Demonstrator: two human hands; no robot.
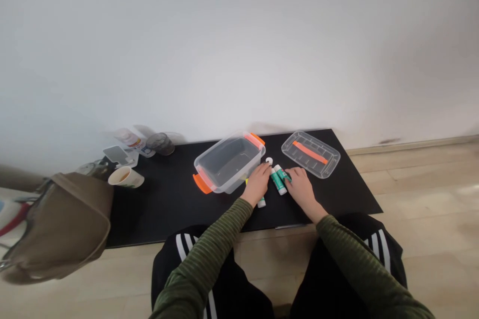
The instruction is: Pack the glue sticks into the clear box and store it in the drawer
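Note:
Several green-and-white glue sticks lie on the black table in front of me. My left hand is closed over a glue stick that is mostly hidden beneath it. A round white end shows beside its fingertips. My right hand has its thumb and fingers closed at another glue stick, side by side with the one in the middle. Just left of my hands stands a clear plastic box without its lid, with orange clips. Something small and yellow shows between the box and my left hand.
A clear lid with an orange handle lies on the right of the table. On the left are a paper cup with liquid, a dark cup, a white bottle and a brown bag. A wall borders the back.

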